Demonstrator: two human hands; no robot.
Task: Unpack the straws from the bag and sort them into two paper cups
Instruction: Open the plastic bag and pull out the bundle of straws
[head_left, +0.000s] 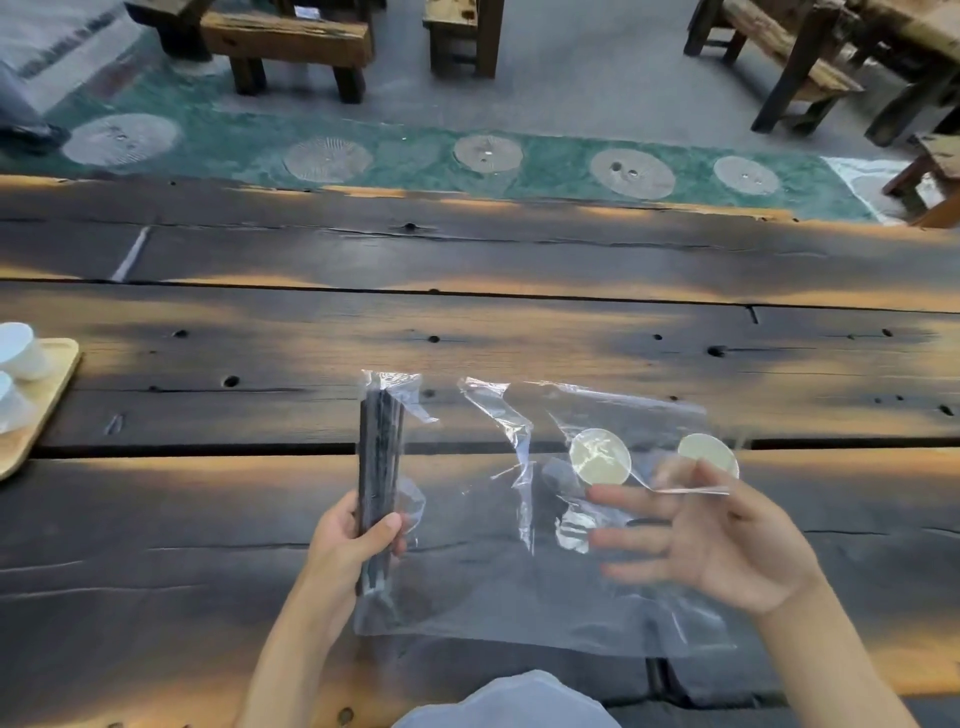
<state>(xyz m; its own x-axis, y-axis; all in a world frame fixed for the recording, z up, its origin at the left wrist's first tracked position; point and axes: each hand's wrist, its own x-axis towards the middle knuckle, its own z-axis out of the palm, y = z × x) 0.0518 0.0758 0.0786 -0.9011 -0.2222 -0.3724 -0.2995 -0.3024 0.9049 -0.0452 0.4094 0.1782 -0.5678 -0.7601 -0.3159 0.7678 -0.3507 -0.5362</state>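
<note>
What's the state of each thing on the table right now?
left hand: closed around the straw bundle
straw bundle: upright, still in its plastic sleeve
right hand: open, fingers spread, over the clear bag
clear bag: lying flat on the table
wooden tray: at left edge, holding white cups

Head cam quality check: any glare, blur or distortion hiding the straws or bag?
Head view: wide-angle bends the table edge and plank lines; patchy warm light and dark shadow bands cross the wood. The clear bag shows bright glare streaks, and its edges are hard to trace. The right hand has blurred fingers. The dark straws in the left hand read sharp, though low-contrast against the wood.
</note>
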